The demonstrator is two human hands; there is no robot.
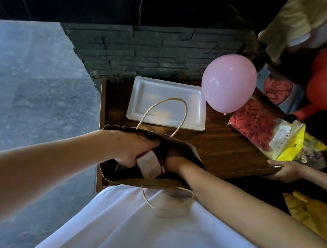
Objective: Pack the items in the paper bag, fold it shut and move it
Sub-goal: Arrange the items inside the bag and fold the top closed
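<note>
2 hands inside creased brown paper bag

Dim, soft light; the paper bag interior is deep in shadow. Highlights glint on the pink balloon. Wide-angle distortion bends the frame edges, and detail is soft.
</note>
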